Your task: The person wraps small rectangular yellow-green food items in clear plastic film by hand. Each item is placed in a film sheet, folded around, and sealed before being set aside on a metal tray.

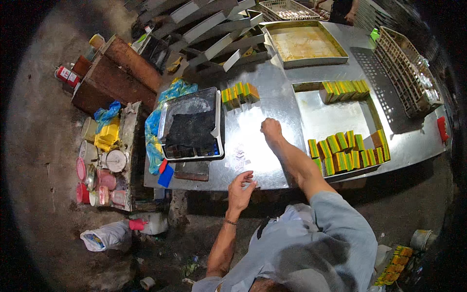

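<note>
My left hand [240, 191] is at the table's front edge, thumb and fingers apart, with nothing visible in it. Just beyond its fingertips lie several small printed paper labels [239, 157] on the metal tabletop [262, 175]. My right hand [271, 128] is farther out over the bright glare, its fingers curled; whether they hold anything is hidden. Beyond it stands a short row of green and yellow layered cake slices [239, 94], apparently in clear wrapping. To the right, a shallow metal tray [328, 120] holds more layered slices [341, 160] along its near and far sides.
Left of the labels sits a digital scale [219, 135] with a dark cloth [191, 129] on its pan. Another metal tray [308, 42] lies at the back, a plastic crate [405, 73] at the right. A person [343, 12] stands at the far end. Metal frames [204, 27] stand back left.
</note>
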`<state>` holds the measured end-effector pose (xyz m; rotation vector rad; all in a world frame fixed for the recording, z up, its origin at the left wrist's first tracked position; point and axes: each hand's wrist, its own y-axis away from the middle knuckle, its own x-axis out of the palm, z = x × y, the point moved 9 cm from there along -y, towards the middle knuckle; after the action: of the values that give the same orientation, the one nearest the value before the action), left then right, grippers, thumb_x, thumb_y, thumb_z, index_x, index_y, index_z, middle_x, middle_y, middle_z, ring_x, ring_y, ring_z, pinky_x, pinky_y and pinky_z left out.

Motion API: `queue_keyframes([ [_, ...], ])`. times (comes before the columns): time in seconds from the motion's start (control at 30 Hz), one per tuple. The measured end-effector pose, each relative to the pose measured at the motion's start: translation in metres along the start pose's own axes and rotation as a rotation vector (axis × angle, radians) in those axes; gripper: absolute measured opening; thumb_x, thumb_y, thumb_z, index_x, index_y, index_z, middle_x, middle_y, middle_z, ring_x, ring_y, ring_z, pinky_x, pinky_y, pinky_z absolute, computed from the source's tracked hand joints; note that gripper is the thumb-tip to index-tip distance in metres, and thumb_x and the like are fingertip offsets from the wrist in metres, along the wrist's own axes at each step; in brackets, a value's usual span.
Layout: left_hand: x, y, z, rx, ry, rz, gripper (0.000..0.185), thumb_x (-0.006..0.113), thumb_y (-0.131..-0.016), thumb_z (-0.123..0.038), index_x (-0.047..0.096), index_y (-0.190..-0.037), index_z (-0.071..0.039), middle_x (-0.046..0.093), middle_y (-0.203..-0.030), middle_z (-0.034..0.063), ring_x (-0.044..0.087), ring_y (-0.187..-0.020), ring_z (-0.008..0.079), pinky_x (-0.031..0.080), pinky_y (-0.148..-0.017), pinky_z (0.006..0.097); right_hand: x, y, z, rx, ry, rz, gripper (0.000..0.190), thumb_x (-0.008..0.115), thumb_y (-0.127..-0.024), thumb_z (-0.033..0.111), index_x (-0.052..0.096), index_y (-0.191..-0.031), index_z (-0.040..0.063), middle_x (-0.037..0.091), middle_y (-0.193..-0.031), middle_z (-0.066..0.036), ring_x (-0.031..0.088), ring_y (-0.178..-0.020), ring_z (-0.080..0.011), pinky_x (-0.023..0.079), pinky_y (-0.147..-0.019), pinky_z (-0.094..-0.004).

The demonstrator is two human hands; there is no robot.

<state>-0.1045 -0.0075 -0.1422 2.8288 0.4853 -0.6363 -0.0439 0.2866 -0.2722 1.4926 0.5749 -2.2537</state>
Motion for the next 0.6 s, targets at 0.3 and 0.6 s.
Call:
queue_keyframes([
  [0.3, -0.023, -0.069, 0.029, -0.006, 0.211, -0.28, 0.069, 0.073, -0.095, -0.027, 0.044, -0.147, 0.007, 0.055, -0.144, 0.0236, 0.053, -0.134, 0.0308, 0.048, -0.103, 0.0389, -0.154, 0.053, 0.058, -0.462, -0.141, -0.376, 0.009, 0.074, -0.078, 0.015, 0.081, -0.084, 0.017, 0.066, -0.083, -0.003, 0.062, -0.086, -0.0243, 0.048, -0.073, -0.0385],
  [0.6, 0.028, -0.091, -0.088, 0.022, 0.66, -0.271, 0.031, 0.07, -0.097, -0.016, 0.068, -0.115, 0.008, 0.074, -0.099, 0.0177, 0.073, -0.084, 0.0237, 0.061, -0.075, 0.0351, -0.275, 0.157, 0.003, -0.296, -0.551, -0.221, 0.048, 0.081, -0.084, 0.017, 0.067, -0.129, 0.008, 0.065, -0.115, -0.014, 0.063, -0.108, -0.0295, 0.053, -0.091, -0.041],
])
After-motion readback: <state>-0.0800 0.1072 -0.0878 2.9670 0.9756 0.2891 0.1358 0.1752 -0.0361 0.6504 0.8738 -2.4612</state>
